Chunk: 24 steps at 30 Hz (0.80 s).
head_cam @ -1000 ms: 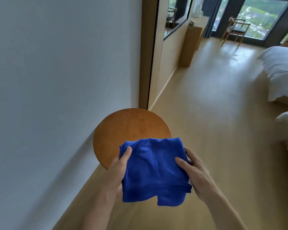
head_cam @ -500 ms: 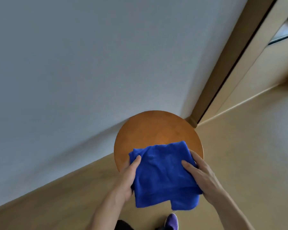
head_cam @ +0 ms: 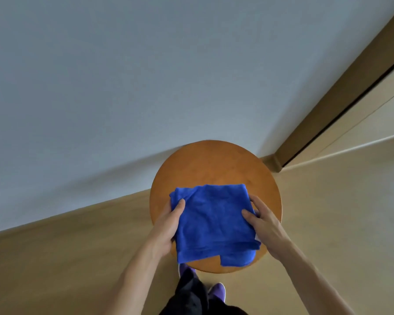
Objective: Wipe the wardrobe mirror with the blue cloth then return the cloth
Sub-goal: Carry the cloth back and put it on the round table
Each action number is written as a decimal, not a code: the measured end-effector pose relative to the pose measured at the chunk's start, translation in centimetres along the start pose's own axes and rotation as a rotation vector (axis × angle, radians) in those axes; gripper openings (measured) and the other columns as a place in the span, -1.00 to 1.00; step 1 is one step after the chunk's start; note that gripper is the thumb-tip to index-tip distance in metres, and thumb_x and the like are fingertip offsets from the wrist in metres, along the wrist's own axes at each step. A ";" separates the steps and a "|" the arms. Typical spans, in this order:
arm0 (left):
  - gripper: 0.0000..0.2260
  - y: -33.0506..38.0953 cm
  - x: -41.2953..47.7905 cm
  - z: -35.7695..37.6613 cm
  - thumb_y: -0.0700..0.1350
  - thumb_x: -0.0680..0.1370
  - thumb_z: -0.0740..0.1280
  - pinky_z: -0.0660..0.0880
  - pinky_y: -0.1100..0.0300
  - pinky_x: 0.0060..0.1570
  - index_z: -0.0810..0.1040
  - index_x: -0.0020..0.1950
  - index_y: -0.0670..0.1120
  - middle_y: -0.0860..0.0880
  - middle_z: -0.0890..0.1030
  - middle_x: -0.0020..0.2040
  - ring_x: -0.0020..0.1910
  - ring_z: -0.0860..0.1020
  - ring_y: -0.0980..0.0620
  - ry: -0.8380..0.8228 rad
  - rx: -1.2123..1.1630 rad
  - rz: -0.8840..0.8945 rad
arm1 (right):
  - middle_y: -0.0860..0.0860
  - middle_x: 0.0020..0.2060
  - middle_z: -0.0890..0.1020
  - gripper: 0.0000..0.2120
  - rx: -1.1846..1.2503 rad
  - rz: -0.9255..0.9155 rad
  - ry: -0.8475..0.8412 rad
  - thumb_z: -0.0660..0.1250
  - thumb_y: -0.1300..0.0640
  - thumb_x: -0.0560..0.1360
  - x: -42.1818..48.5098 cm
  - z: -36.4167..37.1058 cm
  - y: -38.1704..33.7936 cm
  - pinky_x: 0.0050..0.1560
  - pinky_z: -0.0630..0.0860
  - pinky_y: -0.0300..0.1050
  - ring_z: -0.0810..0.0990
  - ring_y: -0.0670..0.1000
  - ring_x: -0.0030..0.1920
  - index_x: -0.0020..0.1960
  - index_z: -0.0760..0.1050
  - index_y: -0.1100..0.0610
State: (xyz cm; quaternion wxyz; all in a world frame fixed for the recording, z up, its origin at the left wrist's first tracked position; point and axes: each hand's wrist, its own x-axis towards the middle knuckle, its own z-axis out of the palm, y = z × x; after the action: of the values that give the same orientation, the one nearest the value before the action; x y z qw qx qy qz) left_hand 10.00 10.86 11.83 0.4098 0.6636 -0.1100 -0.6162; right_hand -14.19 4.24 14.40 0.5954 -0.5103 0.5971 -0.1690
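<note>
A folded blue cloth (head_cam: 213,221) is held over the near half of a round wooden stool (head_cam: 214,164). My left hand (head_cam: 166,226) grips the cloth's left edge, thumb on top and fingers underneath. My right hand (head_cam: 263,226) grips its right edge the same way. Whether the cloth rests on the stool's top or hovers just above it cannot be told. The wardrobe's wooden frame (head_cam: 341,92) runs diagonally at the upper right; its mirror is out of view.
A pale grey wall (head_cam: 123,76) stands right behind the stool. Light wooden floor (head_cam: 339,212) spreads to the right and left. My purple shoes (head_cam: 217,289) and dark trousers show at the bottom edge, close to the stool.
The view has tilted down and to the left, so the room and the mirror have left the frame. Both hands have brought the cloth further over the stool's top.
</note>
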 end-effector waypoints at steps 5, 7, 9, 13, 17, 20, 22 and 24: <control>-0.81 -0.5 5.3 1.6 0.14 0.64 0.35 0.57 0.28 -0.06 0.58 0.25 0.22 0.21 0.73 0.08 0.01 0.70 0.24 -0.076 0.056 -0.011 | -0.08 -0.03 0.68 -0.66 -0.072 0.083 0.035 0.19 0.21 0.61 4.4 -1.1 1.9 0.15 0.59 0.14 0.66 0.01 0.03 0.14 0.52 -0.22; -0.80 -1.0 7.3 2.2 0.05 0.65 0.37 0.58 0.30 -0.06 0.57 0.28 0.19 0.19 0.73 0.11 0.05 0.70 0.21 -0.100 0.067 -0.023 | -0.08 -0.05 0.68 -0.67 -0.094 0.128 0.032 0.19 0.23 0.59 6.3 -1.6 3.1 0.14 0.59 0.11 0.65 0.01 0.02 0.11 0.54 -0.18; -0.79 -2.0 9.2 2.8 -0.01 0.66 0.36 0.57 0.24 0.00 0.57 0.28 0.19 0.17 0.72 0.13 0.07 0.70 0.19 -0.100 0.067 -0.042 | -0.08 -0.07 0.68 -0.69 -0.107 0.166 0.017 0.20 0.23 0.58 8.4 -2.0 4.4 0.07 0.60 0.07 0.65 0.02 0.01 0.09 0.54 -0.17; -0.75 -4.7 13.9 3.9 -0.08 0.67 0.33 0.58 0.17 0.07 0.53 0.31 0.21 0.18 0.72 0.14 0.09 0.69 0.18 -0.019 0.051 -0.096 | -0.17 -0.10 0.68 -0.69 -0.122 0.213 -0.048 0.22 0.21 0.58 13.7 -2.3 7.4 -0.11 0.53 -0.15 0.66 -0.06 -0.02 0.09 0.53 -0.20; -0.75 -7.5 18.2 6.0 -0.17 0.68 0.29 0.58 0.22 -0.03 0.54 0.28 0.15 0.14 0.71 0.14 0.08 0.69 0.16 0.104 0.065 -0.109 | -0.01 -0.06 0.66 -0.70 -0.152 0.250 -0.111 0.21 0.24 0.55 18.4 -3.1 10.4 -0.13 0.58 -0.10 0.64 0.02 -0.04 0.02 0.53 -0.17; -0.74 -8.5 20.7 8.1 -0.20 0.68 0.28 0.55 0.29 -0.08 0.54 0.27 0.12 0.13 0.69 0.15 0.08 0.67 0.19 0.197 0.061 -0.095 | 0.08 -0.06 0.64 -0.72 -0.207 0.244 -0.133 0.21 0.26 0.52 21.6 -4.2 11.9 -0.12 0.57 -0.03 0.63 0.08 -0.09 0.02 0.53 -0.10; -0.72 -9.2 21.8 9.4 -0.22 0.66 0.29 0.54 0.39 -0.16 0.54 0.20 0.16 0.16 0.68 0.11 0.01 0.68 0.26 0.250 0.095 -0.060 | 0.05 -0.10 0.64 -0.71 -0.229 0.234 -0.139 0.22 0.25 0.51 23.3 -4.9 12.7 -0.09 0.58 0.00 0.62 0.06 -0.10 0.06 0.53 -0.10; -0.70 -9.8 22.8 10.3 -0.27 0.63 0.30 0.57 0.31 -0.08 0.54 0.18 0.14 0.14 0.67 0.10 0.08 0.67 0.17 0.317 0.144 -0.028 | -0.03 -0.13 0.64 -0.74 -0.269 0.215 -0.112 0.27 0.20 0.53 25.0 -5.5 13.5 -0.05 0.58 0.00 0.62 -0.01 -0.10 0.14 0.53 -0.07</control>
State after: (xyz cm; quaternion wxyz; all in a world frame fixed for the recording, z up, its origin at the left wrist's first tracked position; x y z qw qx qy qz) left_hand 2.07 -1.92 -10.43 0.3648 0.7815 -0.0786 -0.4999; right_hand -18.84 -12.58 -8.70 0.5688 -0.5271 0.6314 0.0060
